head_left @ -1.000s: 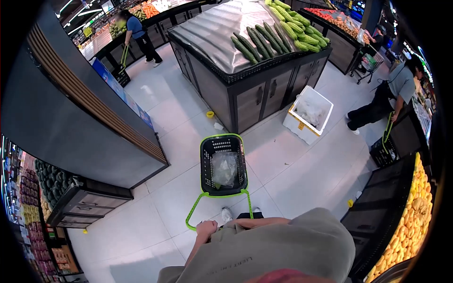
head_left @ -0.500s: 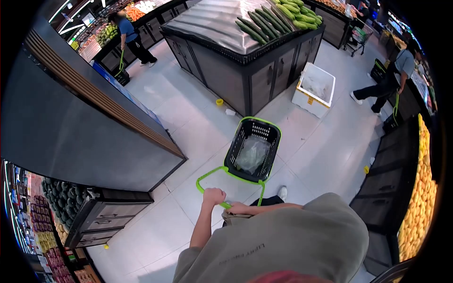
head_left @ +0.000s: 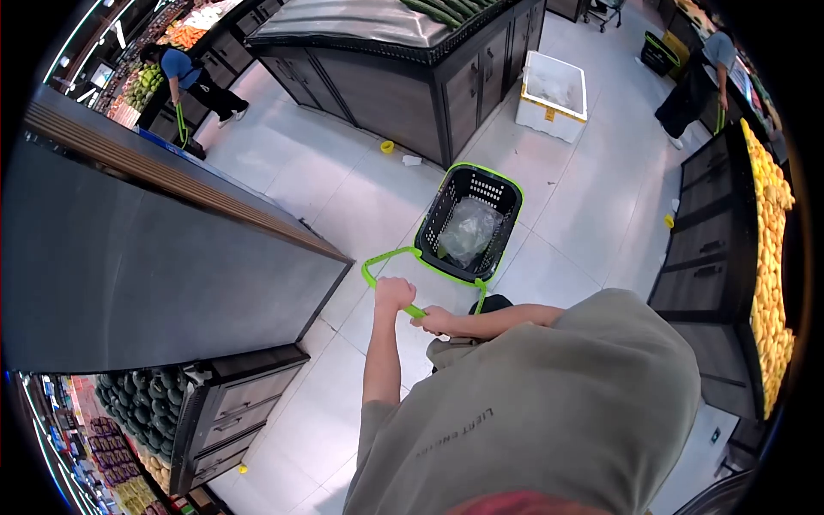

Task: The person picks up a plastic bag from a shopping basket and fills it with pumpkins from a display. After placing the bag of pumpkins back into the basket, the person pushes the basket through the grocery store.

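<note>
My left hand (head_left: 395, 293) is closed round the green handle (head_left: 410, 307) of a black shopping basket (head_left: 506, 215). On the same handle, further right and nearer my body, my right hand (head_left: 436, 321) is closed too. The basket has a green rim and stands on the floor ahead of me, its handle tilted towards me. Inside it lies a clear plastic bag (head_left: 470, 230) with something pale green in it that I cannot make out.
Ahead stands a dark produce counter (head_left: 378, 90), with a white foam box (head_left: 554, 94) beside it. A grey pillar (head_left: 172, 257) fills the left. Yellow fruit (head_left: 771, 266) tops the right counter. Two people (head_left: 180, 69) (head_left: 699, 81) hold green handles at the back.
The counter and foam box have shifted up and left in view. Both my hands remain on the handle, with the basket in front. The person on the right appears further up.
</note>
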Tool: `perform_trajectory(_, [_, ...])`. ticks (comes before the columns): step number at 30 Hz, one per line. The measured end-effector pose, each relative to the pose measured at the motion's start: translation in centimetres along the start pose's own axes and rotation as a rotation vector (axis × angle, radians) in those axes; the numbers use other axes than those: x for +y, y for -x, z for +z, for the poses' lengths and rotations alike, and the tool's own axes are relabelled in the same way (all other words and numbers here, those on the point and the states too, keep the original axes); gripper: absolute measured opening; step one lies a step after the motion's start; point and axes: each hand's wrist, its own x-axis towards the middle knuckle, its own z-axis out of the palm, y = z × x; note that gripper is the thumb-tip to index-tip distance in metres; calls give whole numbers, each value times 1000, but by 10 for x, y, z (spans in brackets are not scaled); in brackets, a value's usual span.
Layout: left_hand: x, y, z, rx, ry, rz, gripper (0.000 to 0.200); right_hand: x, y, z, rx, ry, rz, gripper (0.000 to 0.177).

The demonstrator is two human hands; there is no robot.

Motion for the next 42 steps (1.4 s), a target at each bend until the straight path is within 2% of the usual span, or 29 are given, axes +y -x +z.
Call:
perform_trajectory(11, [-59,-43,-20,4,-63,77,37,-56,-43,15,19,-125,5,28])
perform_trajectory(15, [-82,-68,-33,-54,-66,114,35,-76,-74,17,24,-131,2,29])
perform_trajectory(23, [-110,-155,-67,30,-190,307,35,-129,-125,-14,206,-259,-79,29])
perform_trajectory(27, [-131,-228,-92,71,-274,428,34,-175,-168,-42,318,-321,-92,30])
perform_trajectory(29, [-142,-261,-107,39,-319,484,34,-197,-189,-54,350,-367,-109,32])
perform_trajectory(30, [-161,-266,-106,40,-341,517,35,-204,-208,-39,385,-387,-124,32])
perform_trajectory(32, [-173,-301,-113,52,-358,578,35,-224,-233,-52,481,-329,-133,33])
perform_trajectory(37, [-179,-364,-133,20,-372,741,37,-253,-274,-77,639,-450,-144,35])
perform_trajectory(39, [-177,-383,-140,-55,-318,718,39,-258,-283,-91,747,-198,-143,36])
perform_trajectory(42, [-170,-405,-150,-98,-301,724,40,-259,-300,-112,865,-83,-160,39])
